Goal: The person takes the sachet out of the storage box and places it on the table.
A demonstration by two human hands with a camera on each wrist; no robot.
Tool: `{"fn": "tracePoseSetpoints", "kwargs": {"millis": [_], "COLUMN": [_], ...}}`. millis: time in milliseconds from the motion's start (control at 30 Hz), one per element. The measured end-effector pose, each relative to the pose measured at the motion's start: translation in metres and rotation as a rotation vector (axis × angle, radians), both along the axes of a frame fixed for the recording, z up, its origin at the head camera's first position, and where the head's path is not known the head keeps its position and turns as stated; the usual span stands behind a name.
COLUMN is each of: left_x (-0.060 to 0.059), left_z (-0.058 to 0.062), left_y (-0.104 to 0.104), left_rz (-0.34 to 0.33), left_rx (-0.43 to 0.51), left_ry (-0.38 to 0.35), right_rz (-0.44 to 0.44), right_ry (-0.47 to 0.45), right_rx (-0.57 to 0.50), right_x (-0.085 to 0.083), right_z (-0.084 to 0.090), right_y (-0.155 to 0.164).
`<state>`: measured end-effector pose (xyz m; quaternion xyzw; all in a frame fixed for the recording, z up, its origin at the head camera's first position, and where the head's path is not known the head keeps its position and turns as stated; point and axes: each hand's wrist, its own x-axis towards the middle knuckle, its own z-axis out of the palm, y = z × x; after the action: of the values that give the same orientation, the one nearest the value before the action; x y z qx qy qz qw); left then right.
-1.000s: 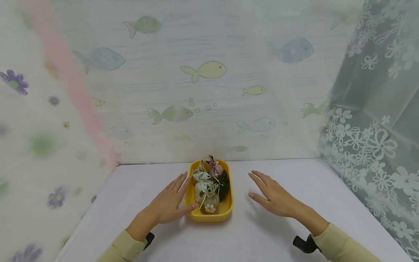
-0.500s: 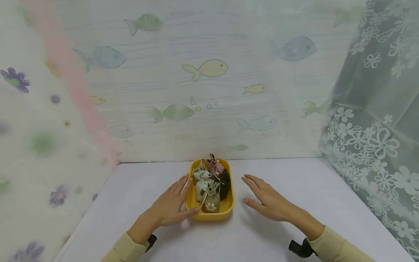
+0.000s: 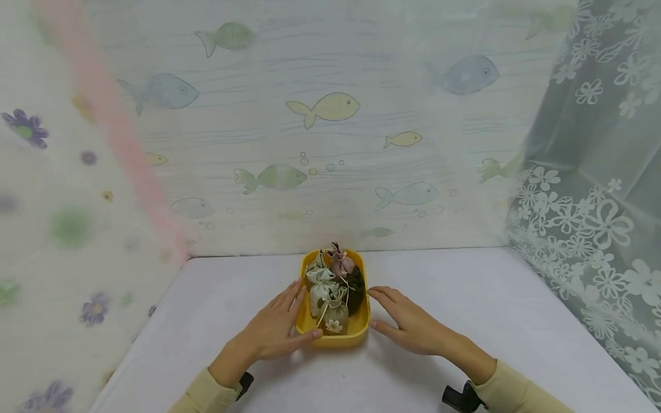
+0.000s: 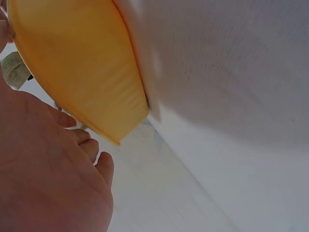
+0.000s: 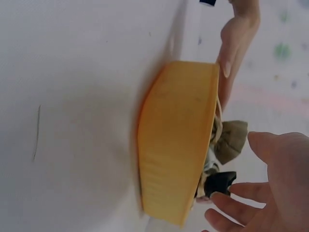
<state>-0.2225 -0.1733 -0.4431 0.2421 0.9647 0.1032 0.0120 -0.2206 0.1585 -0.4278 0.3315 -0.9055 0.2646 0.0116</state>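
Note:
A yellow plastic tray point(image 3: 338, 342) with rounded corners holds several small drawstring pouches. At its front lies an olive pouch point(image 3: 334, 321) with a white flower; a dark pouch point(image 3: 355, 291) sits at the right and a dusky pink pouch point(image 3: 341, 264) at the back. My left hand point(image 3: 271, 330) lies along the left side, fingers extended at the rim, thumb across the front left corner. My right hand point(image 3: 415, 324) is at the right side, fingertips right at the rim. In the right wrist view, its fingers are spread beside the tray wall point(image 5: 176, 140).
The tray stands on a white-covered table point(image 3: 248, 269) near its back edge. A fish-printed curtain point(image 3: 335, 172) hangs behind, with a flowered sheet point(image 3: 67, 229) at the left and a lace-patterned sheet point(image 3: 578, 229) at the right. Black wrist cameras point(image 3: 459, 398) sit at the sleeves.
My right hand has moved left, from apart from the tray up to its right rim. My left hand stays by the left rim with only a slight shift. The pouches stay in place.

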Motion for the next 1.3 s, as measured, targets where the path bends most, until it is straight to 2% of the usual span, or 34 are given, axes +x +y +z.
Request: {"fn": "tracePoseSetpoints", "kwargs": {"millis": [300,433,633,833,1300], "left_x": [-0.003,-0.005,-0.008,-0.006,-0.010], "left_z": [-0.003,-0.003,-0.004,-0.005,-0.011], "left_y": [0.002,0.002,0.003,0.002,0.002], "left_rz": [0.007,0.021,0.016,0.035,0.056], "left_rx": [-0.006,0.000,-0.006,0.002,-0.027], "left_ry": [-0.011,-0.025,0.004,-0.013,0.014], "right_rz": [-0.004,-0.013,-0.024,-0.034,-0.182], "right_ry": [-0.042,-0.021,0.005,0.025,0.098], "right_rx": [-0.018,-0.023,-0.083,-0.126,-0.194], "right_x": [0.001,-0.001,-0.003,-0.004,-0.009], "right_z": [-0.001,-0.002,-0.008,-0.014,-0.024], "right_y": [-0.024,-0.035,-0.049,-0.064,-0.095]}}
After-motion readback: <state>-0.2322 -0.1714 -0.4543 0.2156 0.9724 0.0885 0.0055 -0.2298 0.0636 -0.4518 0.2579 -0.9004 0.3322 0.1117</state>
